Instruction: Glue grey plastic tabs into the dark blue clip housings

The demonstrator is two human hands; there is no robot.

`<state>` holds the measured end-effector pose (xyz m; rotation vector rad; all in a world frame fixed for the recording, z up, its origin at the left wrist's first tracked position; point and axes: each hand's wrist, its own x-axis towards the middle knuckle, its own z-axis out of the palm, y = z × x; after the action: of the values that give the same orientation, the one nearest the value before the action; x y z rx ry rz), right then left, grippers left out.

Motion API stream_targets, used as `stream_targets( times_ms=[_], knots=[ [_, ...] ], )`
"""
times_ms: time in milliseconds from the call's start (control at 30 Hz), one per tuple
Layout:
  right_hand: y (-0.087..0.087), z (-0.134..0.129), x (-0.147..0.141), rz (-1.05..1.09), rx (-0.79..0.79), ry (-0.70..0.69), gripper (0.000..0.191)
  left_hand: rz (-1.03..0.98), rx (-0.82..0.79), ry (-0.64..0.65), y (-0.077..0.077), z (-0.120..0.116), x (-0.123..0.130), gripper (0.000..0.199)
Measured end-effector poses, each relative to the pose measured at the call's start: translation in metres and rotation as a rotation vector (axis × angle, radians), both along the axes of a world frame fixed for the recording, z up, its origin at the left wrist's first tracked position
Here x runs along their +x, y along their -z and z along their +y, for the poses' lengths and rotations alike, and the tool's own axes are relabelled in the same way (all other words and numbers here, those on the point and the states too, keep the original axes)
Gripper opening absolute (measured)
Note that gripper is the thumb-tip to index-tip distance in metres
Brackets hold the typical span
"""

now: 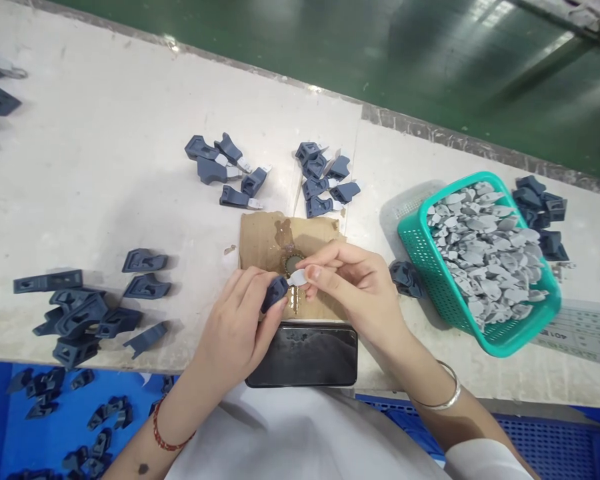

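Observation:
My left hand [240, 317] is closed around a dark blue-grey plastic part [275, 293]. Between thumb and fingers, my right hand [357, 287] pinches a light grey leaf-shaped piece [297, 277], whose narrow end meets the dark part. Both hands are over a piece of brown cardboard [260, 237] with wet-looking stains. A small round dark-rimmed thing [293, 263] lies on the cardboard just behind the grey piece. Close in front of the hands lies a phone [310, 357] with a dark screen.
A green basket [415, 233] of light grey pieces stands at the right, with dark parts [540, 210] behind it. Two groups of dark parts with grey tips [230, 170] lie beyond the cardboard. Loose dark parts [83, 317] are heaped at left; blue bins [55, 427] sit below the table edge.

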<state>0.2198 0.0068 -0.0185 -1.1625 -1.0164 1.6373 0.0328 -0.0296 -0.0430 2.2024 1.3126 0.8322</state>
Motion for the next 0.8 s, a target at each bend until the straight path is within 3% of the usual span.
stream_targets(
  times_ms=[567,700,800],
  knots=[
    [0.0,-0.008,-0.005,-0.202,0.125,-0.08,0.033,-0.021,-0.011,0.022,-0.001,0.0,-0.001,0.011],
    [-0.002,-0.007,-0.001,-0.28,0.206,-0.169,0.034,-0.085,-0.037,0.042,-0.004,-0.001,-0.004,0.01],
    [-0.008,-0.003,0.009,-0.396,0.368,-0.3,0.03,-0.173,-0.12,0.076,-0.011,-0.001,-0.007,0.012]
  ],
)
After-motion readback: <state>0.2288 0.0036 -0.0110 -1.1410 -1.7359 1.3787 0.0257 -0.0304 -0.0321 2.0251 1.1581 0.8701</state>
